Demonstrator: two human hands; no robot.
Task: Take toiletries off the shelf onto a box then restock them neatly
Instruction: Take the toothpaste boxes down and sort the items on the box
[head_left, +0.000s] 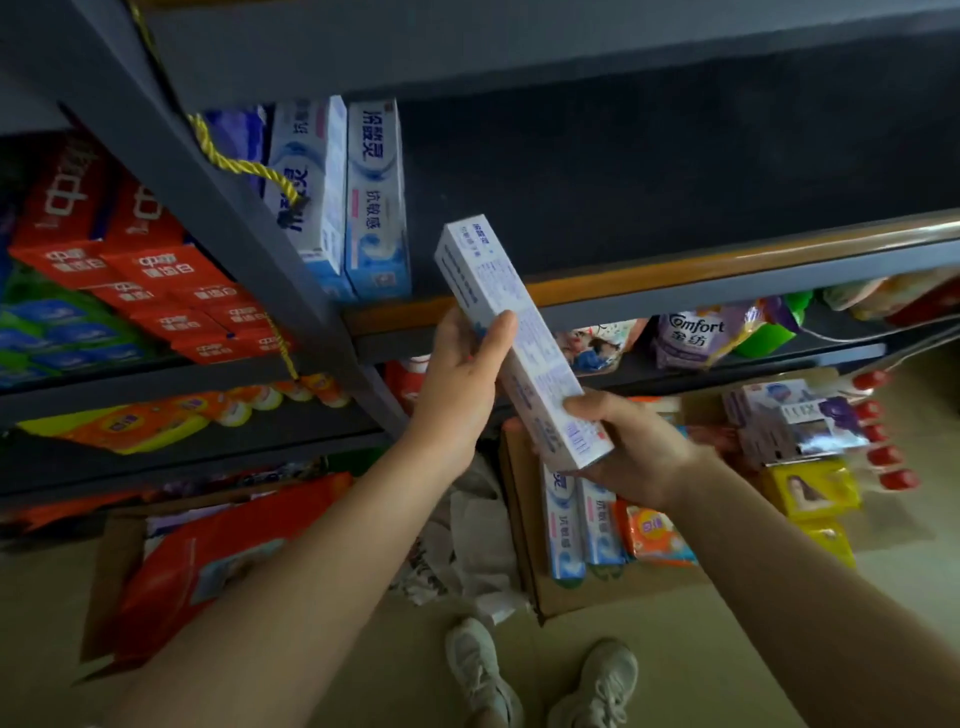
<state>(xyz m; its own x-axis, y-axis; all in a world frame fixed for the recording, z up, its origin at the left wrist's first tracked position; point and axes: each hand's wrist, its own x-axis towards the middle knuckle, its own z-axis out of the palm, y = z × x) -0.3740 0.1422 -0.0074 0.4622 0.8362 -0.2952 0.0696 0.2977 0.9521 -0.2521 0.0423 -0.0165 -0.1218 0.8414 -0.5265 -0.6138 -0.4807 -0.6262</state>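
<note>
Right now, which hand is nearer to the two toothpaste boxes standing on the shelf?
Left. The left hand grips the held box just below the standing toothpaste boxes; the right hand holds its lower end, farther down.

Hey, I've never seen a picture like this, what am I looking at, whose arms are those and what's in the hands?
There is no machine here. One wide camera worn on a person's head looks forward and down, so the arms are the wearer's own and their shoes show at the bottom. Both hands grip one long white toothpaste box: the left hand near its middle, the right hand at its lower end. It is tilted toward the dark shelf, where matching white and blue boxes stand at the left end. Below, an open cardboard box on the floor holds more toothpaste boxes and other packets.
</note>
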